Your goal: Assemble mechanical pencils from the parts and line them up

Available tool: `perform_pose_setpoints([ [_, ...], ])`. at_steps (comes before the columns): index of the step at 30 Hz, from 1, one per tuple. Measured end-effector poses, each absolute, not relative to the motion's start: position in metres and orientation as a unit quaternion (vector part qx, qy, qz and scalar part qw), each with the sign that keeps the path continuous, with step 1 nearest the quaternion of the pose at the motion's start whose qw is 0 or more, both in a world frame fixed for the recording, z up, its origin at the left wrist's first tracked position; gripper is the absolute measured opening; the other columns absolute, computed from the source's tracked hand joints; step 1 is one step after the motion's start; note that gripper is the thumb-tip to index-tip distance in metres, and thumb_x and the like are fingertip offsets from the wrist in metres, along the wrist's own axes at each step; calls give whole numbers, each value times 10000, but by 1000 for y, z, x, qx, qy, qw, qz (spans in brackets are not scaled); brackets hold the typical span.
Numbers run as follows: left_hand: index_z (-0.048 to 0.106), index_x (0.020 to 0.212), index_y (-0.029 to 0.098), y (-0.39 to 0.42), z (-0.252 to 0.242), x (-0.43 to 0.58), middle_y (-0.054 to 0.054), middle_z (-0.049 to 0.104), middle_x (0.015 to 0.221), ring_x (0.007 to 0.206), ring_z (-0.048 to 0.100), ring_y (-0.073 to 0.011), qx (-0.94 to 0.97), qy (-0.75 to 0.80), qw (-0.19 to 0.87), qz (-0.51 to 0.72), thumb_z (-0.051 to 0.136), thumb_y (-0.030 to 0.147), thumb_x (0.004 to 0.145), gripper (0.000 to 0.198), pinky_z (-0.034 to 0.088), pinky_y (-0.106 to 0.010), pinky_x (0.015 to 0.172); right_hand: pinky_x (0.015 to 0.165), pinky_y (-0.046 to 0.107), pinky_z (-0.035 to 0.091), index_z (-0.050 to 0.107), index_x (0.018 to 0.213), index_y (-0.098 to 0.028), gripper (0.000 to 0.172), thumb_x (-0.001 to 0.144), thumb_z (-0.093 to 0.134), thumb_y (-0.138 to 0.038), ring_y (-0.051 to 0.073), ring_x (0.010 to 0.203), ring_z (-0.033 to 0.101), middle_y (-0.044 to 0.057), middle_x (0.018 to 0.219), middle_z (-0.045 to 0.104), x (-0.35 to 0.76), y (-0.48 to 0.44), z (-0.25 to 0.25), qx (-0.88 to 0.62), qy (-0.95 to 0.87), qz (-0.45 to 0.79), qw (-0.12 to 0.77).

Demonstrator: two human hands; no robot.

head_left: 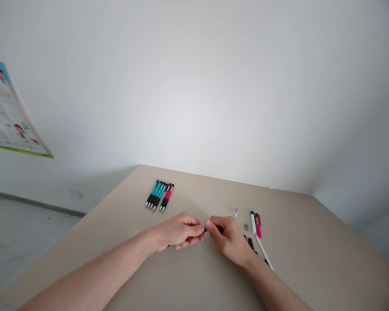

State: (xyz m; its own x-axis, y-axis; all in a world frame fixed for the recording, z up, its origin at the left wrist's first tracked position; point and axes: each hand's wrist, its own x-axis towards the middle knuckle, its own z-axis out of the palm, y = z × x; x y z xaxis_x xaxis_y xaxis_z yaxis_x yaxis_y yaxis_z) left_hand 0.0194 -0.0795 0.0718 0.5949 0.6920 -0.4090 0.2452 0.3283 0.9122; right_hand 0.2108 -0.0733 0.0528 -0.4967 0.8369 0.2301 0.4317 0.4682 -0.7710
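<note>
My left hand (181, 232) is closed around a pen with a red barrel (189, 237), mostly covered by the fingers. Its black end (205, 230) pokes out toward my right hand (228, 238), whose thumb and fingers pinch at that end. Just right of this hand lie small grey springs (246, 226), silver pen tips (235, 212), black grips (250, 244) and a thin white tube (264, 252). Beyond them are a white pen barrel (253, 222) and a red pen barrel (258, 225), both with black clips.
At the back left of the beige table (155, 276), several teal pens (156, 194) lie in a row beside two red pens (167, 198). A white wall (194, 86) rises behind the table, with a poster (9, 112) at the far left.
</note>
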Motion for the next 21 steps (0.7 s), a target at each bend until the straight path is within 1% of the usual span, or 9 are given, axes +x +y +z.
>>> perform_pose_setpoints([
  [2, 500, 715, 155, -79, 72, 19, 60, 389, 575, 375, 170, -24, 555, 419, 703, 151, 540, 599, 789, 451, 57, -224, 361, 472, 226, 223, 544, 673, -158, 337, 897, 473, -400, 89, 491, 312, -50, 526, 382, 211, -74, 54, -382, -803, 331, 316],
  [4, 496, 704, 156, -79, 72, 20, 62, 379, 561, 376, 165, -28, 556, 418, 703, 146, 520, 594, 803, 450, 58, -225, 361, 479, 225, 232, 545, 685, -160, 307, 891, 487, -380, 90, 495, 328, -49, 532, 398, 212, -74, 56, -376, -808, 320, 321],
  [6, 514, 737, 157, -80, 72, 20, 67, 373, 555, 379, 162, -31, 559, 417, 701, 150, 508, 596, 812, 446, 62, -222, 362, 480, 227, 226, 534, 623, -157, 358, 900, 477, -377, 87, 491, 320, -48, 521, 375, 212, -74, 55, -380, -813, 304, 319],
  [8, 514, 793, 168, -81, 72, 21, 72, 387, 569, 384, 178, -30, 564, 415, 693, 168, 528, 598, 804, 431, 76, -212, 366, 473, 231, 206, 505, 559, -156, 426, 905, 471, -401, 83, 482, 286, -53, 510, 316, 212, -72, 53, -381, -813, 302, 320],
  [11, 484, 808, 181, -81, 73, 21, 73, 415, 592, 385, 213, -26, 575, 408, 684, 186, 565, 595, 785, 422, 101, -201, 368, 463, 234, 188, 462, 513, -160, 503, 917, 432, -458, 80, 468, 240, -58, 502, 252, 211, -72, 50, -379, -801, 333, 323],
  [15, 546, 818, 155, -80, 75, 20, 70, 382, 576, 388, 170, -28, 564, 400, 699, 185, 541, 590, 795, 436, 72, -216, 372, 482, 230, 234, 558, 625, -153, 475, 936, 378, -465, 88, 484, 322, -40, 530, 389, 213, -73, 53, -365, -800, 347, 325],
  [17, 587, 837, 132, -79, 75, 19, 68, 375, 568, 389, 154, -27, 545, 397, 716, 182, 537, 579, 793, 452, 62, -220, 375, 493, 233, 238, 577, 652, -152, 449, 936, 386, -443, 91, 495, 332, -35, 545, 408, 214, -73, 56, -366, -810, 325, 323],
  [19, 601, 817, 115, -78, 73, 18, 60, 399, 563, 384, 188, -24, 536, 394, 724, 181, 551, 554, 782, 444, 93, -212, 373, 485, 239, 222, 520, 571, -157, 477, 934, 387, -438, 86, 479, 303, -42, 515, 359, 214, -73, 55, -380, -808, 317, 322],
  [21, 566, 750, 118, -78, 69, 19, 45, 456, 574, 387, 281, -26, 542, 397, 713, 200, 630, 495, 731, 383, 183, -199, 381, 465, 242, 199, 420, 507, -172, 514, 929, 376, -460, 81, 455, 269, -49, 483, 310, 213, -73, 52, -396, -790, 343, 319],
])
